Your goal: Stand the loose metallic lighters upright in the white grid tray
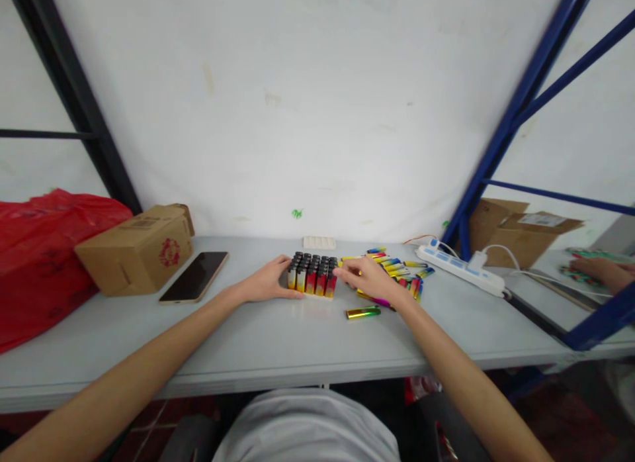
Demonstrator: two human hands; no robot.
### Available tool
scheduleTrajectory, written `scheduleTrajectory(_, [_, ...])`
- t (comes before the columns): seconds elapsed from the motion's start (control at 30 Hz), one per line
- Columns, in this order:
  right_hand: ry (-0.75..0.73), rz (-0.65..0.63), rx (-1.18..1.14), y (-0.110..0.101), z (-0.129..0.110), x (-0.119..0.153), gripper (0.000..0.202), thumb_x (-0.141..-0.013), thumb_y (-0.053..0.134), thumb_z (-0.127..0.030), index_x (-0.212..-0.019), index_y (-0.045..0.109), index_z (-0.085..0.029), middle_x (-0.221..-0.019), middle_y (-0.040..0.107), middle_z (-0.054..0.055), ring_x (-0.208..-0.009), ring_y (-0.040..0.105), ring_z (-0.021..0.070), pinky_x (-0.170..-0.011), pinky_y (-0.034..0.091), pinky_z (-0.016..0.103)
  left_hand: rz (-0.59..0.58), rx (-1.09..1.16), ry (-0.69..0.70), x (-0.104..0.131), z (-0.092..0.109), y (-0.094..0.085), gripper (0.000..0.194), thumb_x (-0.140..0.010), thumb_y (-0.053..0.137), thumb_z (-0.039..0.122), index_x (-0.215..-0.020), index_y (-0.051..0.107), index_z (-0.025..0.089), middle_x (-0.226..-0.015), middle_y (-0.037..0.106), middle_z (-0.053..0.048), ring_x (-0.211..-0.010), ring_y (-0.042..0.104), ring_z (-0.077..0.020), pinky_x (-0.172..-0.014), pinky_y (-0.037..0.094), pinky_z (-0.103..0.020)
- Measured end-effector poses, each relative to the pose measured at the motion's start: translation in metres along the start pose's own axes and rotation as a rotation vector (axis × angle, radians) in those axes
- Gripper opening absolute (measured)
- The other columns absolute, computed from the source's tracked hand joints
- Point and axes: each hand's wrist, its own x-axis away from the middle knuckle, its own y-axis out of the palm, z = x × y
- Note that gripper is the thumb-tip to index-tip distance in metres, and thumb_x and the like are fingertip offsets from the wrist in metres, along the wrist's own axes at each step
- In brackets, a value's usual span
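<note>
Several lighters (311, 277) with black tops and silver, yellow and red bodies stand upright in tight rows on a pale base. My left hand (270, 278) braces the left side of this block, thumb at its front corner and fingers behind. At the block's right edge, my right hand (364, 277) has its fingers bent and pinched against a lighter there, whose lower part is partly hidden. Loose shiny lighters (397, 269) in yellow, blue and red lie in a pile behind and beside my right hand. One gold-green lighter (363, 312) lies apart, nearer the front.
An empty-looking white slotted tray (319, 242) lies by the wall. A phone (194, 277), a cardboard box (136, 250) and a red bag (49, 263) are on the left. At right are a power strip (461, 267), a blue frame and another person's hand (602, 270).
</note>
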Motion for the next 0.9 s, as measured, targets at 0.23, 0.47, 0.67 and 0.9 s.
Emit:
scheduleTrajectory(0.23, [0.068,-0.198,0.408,-0.003,0.048,-0.084,0.016,-0.105,0.063,-0.022,-0.113,0.073,-0.011,-0.108,0.077,0.010,-0.097,0.069,0.0175,-0.089,0.047,0.025,0.001,-0.083,-0.077,0.005,-0.008,-0.016,0.094,-0.063,0.089,0.076,-0.131,0.069,0.015,-0.128,0.069,-0.015,-0.118,0.067,-0.0385,-0.111,0.053,-0.048])
scheduleTrajectory(0.47, [0.168,-0.225,0.568,0.042,0.050,-0.132,0.029,-0.105,0.052,-0.012,-0.124,0.073,-0.008,-0.134,0.067,0.024,-0.121,0.066,0.0286,-0.099,0.052,0.034,0.067,-0.128,-0.141,0.004,-0.031,-0.029,0.094,-0.063,0.086,0.079,-0.131,0.070,0.017,-0.132,0.069,-0.015,-0.123,0.065,-0.0385,-0.115,0.051,-0.049])
scheduleTrajectory(0.67, [0.115,-0.155,0.556,0.003,0.047,-0.124,0.023,-0.104,0.053,-0.010,-0.114,0.074,-0.005,-0.123,0.072,0.022,-0.114,0.067,0.0247,-0.100,0.049,0.031,0.172,-0.127,-0.228,-0.010,-0.047,-0.028,0.090,-0.059,0.086,0.082,-0.119,0.076,0.016,-0.126,0.073,-0.016,-0.116,0.068,-0.0394,-0.107,0.056,-0.049])
scheduleTrajectory(0.9, [-0.051,0.048,0.384,-0.072,0.024,-0.046,0.008,-0.103,0.064,-0.014,-0.100,0.071,-0.011,-0.104,0.071,0.012,-0.096,0.066,0.0203,-0.092,0.050,0.031,0.099,-0.005,-0.199,-0.071,-0.047,-0.017,0.057,-0.058,0.089,0.070,-0.076,0.073,0.018,-0.072,0.068,-0.003,-0.079,0.066,-0.0265,-0.067,0.051,-0.032])
